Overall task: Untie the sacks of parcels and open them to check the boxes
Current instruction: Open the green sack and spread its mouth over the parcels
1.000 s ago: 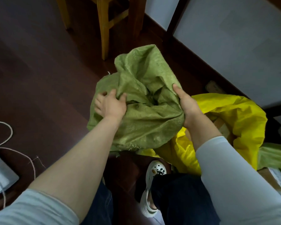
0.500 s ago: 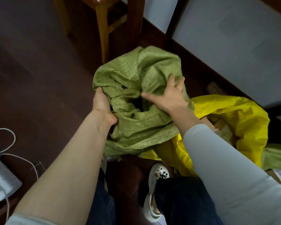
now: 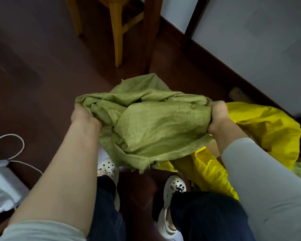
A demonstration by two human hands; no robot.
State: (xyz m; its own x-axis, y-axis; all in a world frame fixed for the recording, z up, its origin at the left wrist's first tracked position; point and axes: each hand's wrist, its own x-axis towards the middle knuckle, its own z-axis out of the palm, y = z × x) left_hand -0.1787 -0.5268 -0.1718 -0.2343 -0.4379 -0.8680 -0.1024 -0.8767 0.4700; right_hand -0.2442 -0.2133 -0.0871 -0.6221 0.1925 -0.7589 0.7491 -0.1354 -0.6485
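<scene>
Currently green sack (image 3: 156,129) bunched, held above floor between left hand (image 3: 84,117) and right hand (image 3: 217,117), both fists clenched on fabric. Yellow sack (image 3: 261,136) just beside, partly overlapped. Risk: slippery weave could be lost from grip; frayed hem could be torn if yanked.

Coarse woven green sack (image 3: 156,126), glossy yellow plastic sack (image 3: 261,134), polished wooden floor (image 3: 42,84).

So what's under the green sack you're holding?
Under the crumpled green woven sack, gripped by the left hand and right hand, part of a shiny yellow plastic sack and dark wooden floor show. Whatever sits directly beneath is covered.
</scene>
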